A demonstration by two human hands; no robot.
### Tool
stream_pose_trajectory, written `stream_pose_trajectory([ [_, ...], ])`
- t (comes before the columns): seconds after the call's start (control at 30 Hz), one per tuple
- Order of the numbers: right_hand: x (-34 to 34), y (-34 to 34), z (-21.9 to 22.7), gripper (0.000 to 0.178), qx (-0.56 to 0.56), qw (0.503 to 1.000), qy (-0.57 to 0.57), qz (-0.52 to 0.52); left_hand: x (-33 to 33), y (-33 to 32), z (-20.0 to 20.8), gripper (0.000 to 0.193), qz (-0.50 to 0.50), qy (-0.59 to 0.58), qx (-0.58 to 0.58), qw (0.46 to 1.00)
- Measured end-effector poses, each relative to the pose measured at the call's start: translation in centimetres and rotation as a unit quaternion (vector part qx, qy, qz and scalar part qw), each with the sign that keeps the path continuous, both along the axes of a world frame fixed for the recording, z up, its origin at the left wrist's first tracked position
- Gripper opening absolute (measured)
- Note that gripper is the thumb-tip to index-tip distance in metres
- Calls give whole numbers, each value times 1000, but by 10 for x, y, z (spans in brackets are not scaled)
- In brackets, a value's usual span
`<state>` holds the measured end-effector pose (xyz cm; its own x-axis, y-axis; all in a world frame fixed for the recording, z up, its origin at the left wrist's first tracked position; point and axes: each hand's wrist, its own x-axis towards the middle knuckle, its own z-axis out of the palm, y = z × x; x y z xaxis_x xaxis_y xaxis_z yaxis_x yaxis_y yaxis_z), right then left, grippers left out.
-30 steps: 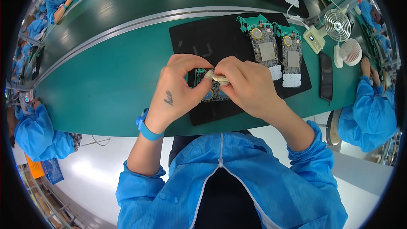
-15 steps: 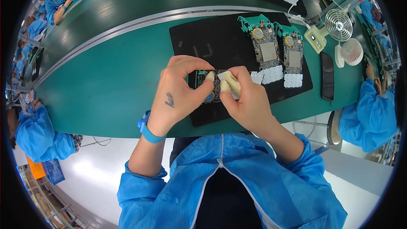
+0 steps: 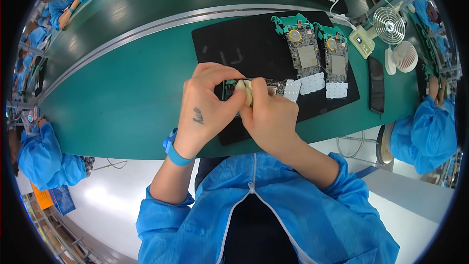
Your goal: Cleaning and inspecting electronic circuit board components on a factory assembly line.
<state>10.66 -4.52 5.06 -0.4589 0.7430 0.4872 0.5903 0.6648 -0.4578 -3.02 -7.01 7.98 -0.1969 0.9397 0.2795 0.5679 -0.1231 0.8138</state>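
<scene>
Hands held a small green circuit board (image 3: 254, 88) over the black mat (image 3: 244, 49) on the green desk (image 3: 122, 112), left hand (image 3: 207, 107) and right hand (image 3: 268, 117) both pinching it, and it looked light, stiff, breakable, best held by its edges.

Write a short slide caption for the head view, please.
Both hands, left hand and right hand, hold a circuit board over a black mat.
</scene>
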Motion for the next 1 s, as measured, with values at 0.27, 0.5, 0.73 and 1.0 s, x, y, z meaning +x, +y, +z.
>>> stream_pose_trajectory([
  [0.27, 27, 24, 6, 22, 30, 992, 75, 93, 4, -9, -1, 18, -5, 4, 29, 1000],
  [0.5, 36, 48, 20, 23, -306, 942, 79, 112, 13, -8, -7, 40, 83, 71, 123, 986],
  [0.73, 95, 84, -6, 27, 95, 980, 54, -168, 20, -11, -40, 58, 82, -208, -42, 974],
  [1.0, 151, 121, -18, 23, -221, 937, 159, -221, 35, 38, -40, 65, -3, -411, -117, 904],
])
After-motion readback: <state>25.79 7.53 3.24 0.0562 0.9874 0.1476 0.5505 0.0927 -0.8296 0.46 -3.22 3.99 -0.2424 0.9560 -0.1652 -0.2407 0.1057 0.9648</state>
